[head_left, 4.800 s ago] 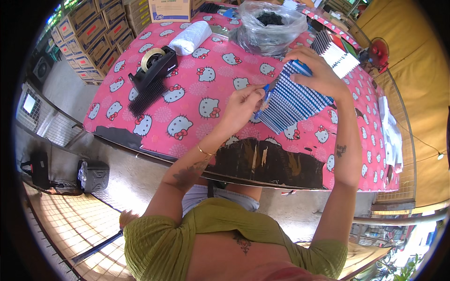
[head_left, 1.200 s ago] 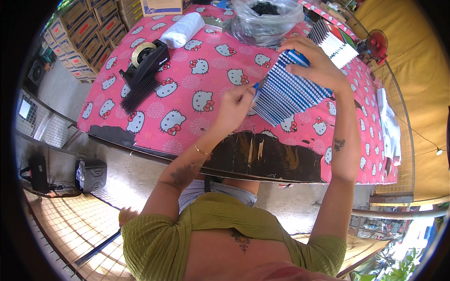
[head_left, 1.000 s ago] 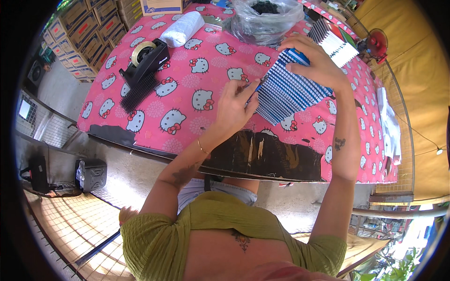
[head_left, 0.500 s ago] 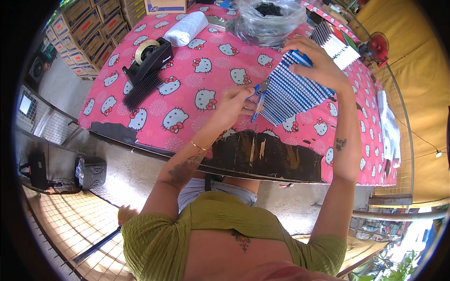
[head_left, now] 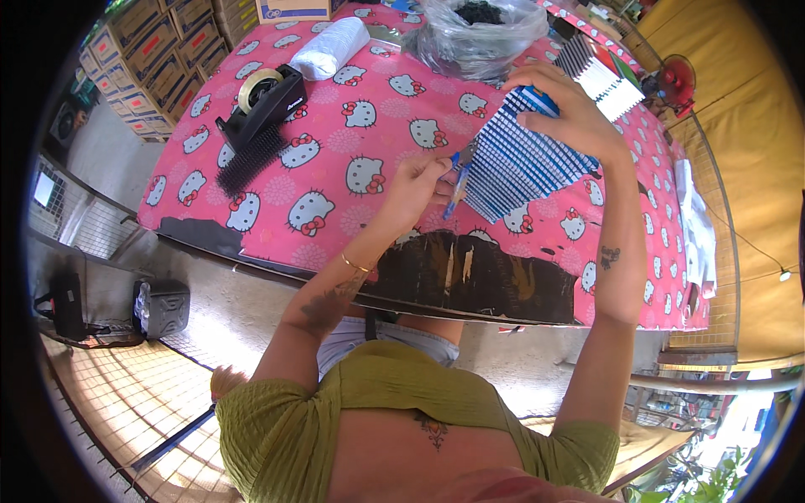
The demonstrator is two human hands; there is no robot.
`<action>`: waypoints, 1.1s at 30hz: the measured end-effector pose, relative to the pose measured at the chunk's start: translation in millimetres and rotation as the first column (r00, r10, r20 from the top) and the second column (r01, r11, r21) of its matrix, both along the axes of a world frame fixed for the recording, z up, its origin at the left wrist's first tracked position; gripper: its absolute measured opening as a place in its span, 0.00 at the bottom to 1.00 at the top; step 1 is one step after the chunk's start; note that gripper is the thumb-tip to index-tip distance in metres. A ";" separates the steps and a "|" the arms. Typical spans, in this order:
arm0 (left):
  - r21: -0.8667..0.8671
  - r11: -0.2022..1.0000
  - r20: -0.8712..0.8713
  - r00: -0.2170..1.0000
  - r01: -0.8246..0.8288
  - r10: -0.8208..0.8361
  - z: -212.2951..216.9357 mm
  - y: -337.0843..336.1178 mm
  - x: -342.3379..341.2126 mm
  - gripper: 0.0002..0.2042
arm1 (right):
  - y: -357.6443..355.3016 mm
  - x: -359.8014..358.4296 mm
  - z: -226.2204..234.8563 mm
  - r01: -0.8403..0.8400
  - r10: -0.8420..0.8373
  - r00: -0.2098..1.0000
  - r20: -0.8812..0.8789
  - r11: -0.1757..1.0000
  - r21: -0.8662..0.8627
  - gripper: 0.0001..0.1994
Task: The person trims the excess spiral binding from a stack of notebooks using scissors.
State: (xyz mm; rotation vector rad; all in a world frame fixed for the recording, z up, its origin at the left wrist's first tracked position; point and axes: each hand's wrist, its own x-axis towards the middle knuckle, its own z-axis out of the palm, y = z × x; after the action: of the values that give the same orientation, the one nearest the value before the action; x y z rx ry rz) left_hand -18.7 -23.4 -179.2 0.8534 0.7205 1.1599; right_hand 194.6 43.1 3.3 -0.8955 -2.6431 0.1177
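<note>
My left hand (head_left: pixel 419 186) is closed around blue-handled pliers (head_left: pixel 455 201). Their metal jaws are at the left edge of a stack of what look like coil-bound books (head_left: pixel 524 163), its blue and white striped spine side facing up. Over the far right part of that stack curves my right hand (head_left: pixel 574 117), its thumb and fingers gripping the top edge by a blue cover. Whether the jaws bite on a coil end is too small to make out.
A black tape dispenser (head_left: pixel 267 105) stands at the left beside black plastic coils (head_left: pixel 250 163). Behind are a white roll (head_left: pixel 331 50) and a clear bag (head_left: pixel 482 42) with black bits inside. More coil-bound books (head_left: pixel 612 88) lie far right. The pink tablecloth (head_left: pixel 360 210) is torn at the front edge.
The pliers in my left hand have shifted very slightly left at the stack's edge. My right hand keeps its grip on the stack.
</note>
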 end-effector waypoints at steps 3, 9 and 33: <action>-0.034 0.999 0.051 0.998 0.029 -0.027 -2.5 -1.0 1.4 0.18 | 2.0 -0.6 -1.4 -0.008 0.008 1.000 0.004 1.000 0.003 0.21; 0.009 1.000 0.030 1.000 -0.002 0.002 -11.7 3.9 4.1 0.19 | 0.9 -2.0 0.6 -0.024 0.024 1.000 -0.006 1.000 -0.002 0.20; 0.056 0.998 -0.077 0.997 -0.025 0.030 -0.6 -1.7 -0.4 0.19 | 3.4 3.2 -3.0 -0.005 0.004 1.000 0.030 0.999 0.034 0.20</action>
State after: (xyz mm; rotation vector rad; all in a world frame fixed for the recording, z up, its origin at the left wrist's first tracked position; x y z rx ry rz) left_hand -19.1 -25.1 -179.7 0.9415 0.7693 1.1805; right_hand 197.8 46.4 0.4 -0.8871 -2.6665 0.0599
